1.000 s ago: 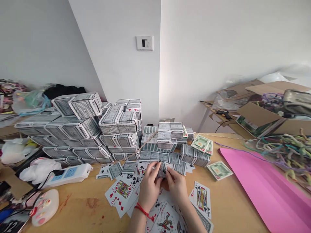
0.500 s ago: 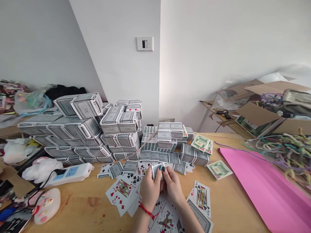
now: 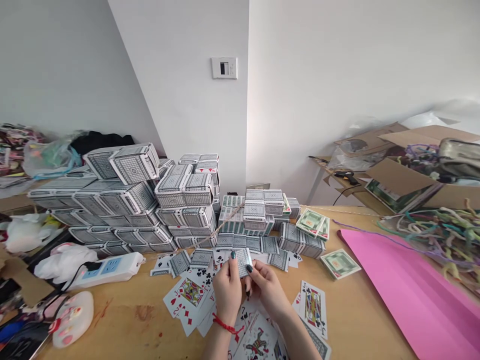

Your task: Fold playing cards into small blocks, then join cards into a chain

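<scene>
Between my hands is a playing card (image 3: 240, 259), back pattern facing me, seemingly folded small. My left hand (image 3: 227, 287) pinches it with the thumb on its face. My right hand (image 3: 268, 290) grips its lower right edge, thumb in front; some fingertips are hidden behind. Below my hands lie loose face-up cards, among them a joker (image 3: 257, 342). A jack of clubs (image 3: 314, 309) rests at the right and a jack of diamonds (image 3: 192, 291) at the left. Several small folded cards, such as this folded card (image 3: 201, 258), lie just beyond.
Stacked blocks of folded cards (image 3: 127, 197) rise at the back left, with a lower stack (image 3: 258, 212) at centre. Green card packs (image 3: 340, 263) and pink paper (image 3: 405, 290) lie right. A power strip (image 3: 108, 267) and a mouse-like white object (image 3: 75, 320) sit left.
My left thumb has shifted left along the card, uncovering more of its back. The right hand has moved slightly right and down, its fingers more spread.
</scene>
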`<control>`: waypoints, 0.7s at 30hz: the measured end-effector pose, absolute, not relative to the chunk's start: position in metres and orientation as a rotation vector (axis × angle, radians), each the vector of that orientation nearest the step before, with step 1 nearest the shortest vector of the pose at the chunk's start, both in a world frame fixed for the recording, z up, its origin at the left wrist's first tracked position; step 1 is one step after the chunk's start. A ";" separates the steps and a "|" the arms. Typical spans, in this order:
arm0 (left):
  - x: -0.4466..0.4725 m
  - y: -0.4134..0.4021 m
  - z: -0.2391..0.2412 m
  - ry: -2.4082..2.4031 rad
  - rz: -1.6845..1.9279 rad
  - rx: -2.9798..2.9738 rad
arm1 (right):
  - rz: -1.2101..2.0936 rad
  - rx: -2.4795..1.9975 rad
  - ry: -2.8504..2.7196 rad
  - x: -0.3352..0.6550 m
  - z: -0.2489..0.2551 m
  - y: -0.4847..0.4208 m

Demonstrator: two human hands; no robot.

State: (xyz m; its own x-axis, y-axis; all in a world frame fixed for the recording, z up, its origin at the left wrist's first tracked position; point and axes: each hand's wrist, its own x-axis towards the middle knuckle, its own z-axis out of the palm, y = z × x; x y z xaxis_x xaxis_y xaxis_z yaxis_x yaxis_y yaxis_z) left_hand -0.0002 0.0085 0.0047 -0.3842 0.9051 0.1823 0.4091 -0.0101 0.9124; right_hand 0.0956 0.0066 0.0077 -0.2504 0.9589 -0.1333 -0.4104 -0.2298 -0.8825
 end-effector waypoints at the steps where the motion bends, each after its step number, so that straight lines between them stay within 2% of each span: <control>1: -0.001 0.009 0.005 1.789 1.394 1.343 | 1.685 -0.900 -0.897 0.098 0.008 0.008; 11: -0.004 0.009 0.009 1.609 1.432 1.188 | 1.450 -0.988 -0.456 0.135 -0.017 0.028; 21: -0.007 0.014 0.011 1.562 1.432 1.140 | 1.209 -1.190 -0.533 0.137 -0.020 0.030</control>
